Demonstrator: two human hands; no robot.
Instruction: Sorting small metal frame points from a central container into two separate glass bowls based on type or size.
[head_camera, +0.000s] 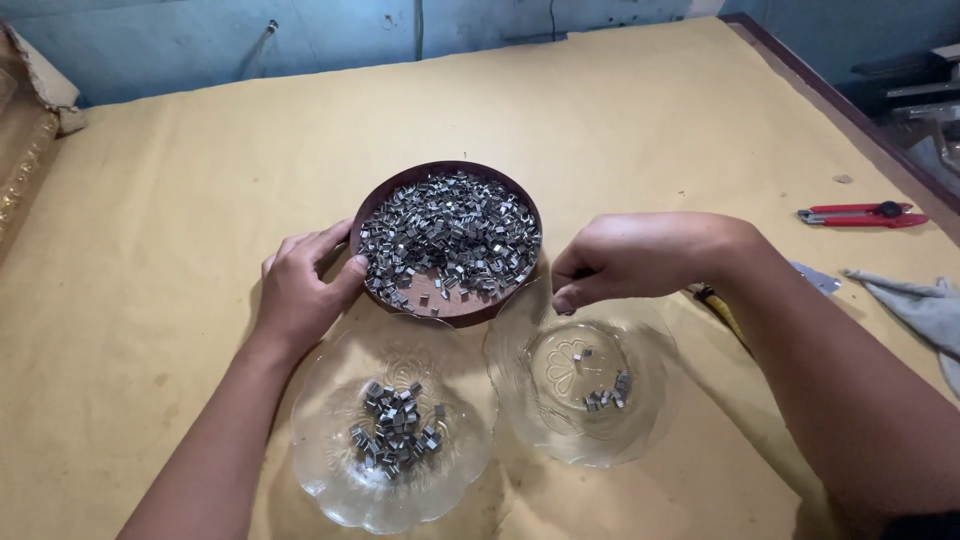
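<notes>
A round brown tray (383, 200) in the middle of the table is heaped with small shiny metal clips (450, 235). My left hand (305, 285) rests on its left rim, thumb on the edge. Below it stand two clear glass dishes. The left dish (330, 470) holds a pile of clips (395, 430); the right dish (640, 420) holds a few clips (608, 392). My right hand (630, 258) hovers over the right dish's upper rim with fingertips pinched together; whether a clip is between them I cannot tell.
Yellow-brown paper (600, 120) covers the table. Red-handled pliers (862, 214) lie at the right edge, a grey cloth (925, 310) below them. A dark-and-yellow tool handle (720, 305) pokes out under my right forearm. A gilded frame edge (25, 160) is at far left.
</notes>
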